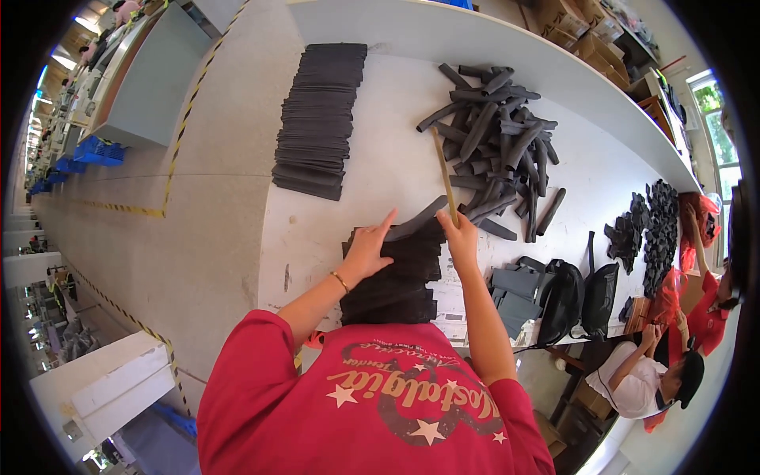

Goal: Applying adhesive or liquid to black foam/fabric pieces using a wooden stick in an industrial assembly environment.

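Atop the black fabric stack (pixel 392 277), a grey fabric strip (pixel 419 220) lies by the splayed, seemingly empty left hand (pixel 368 251), while the right hand (pixel 461 237) pinches a tan stick (pixel 444 170) whose sweep could skew loose layers.

Bright in here, the window (pixel 719 142) glaring at the right, worktop (pixel 396 134) pale and softly lit, straight lines bowing hard toward blackened corners.
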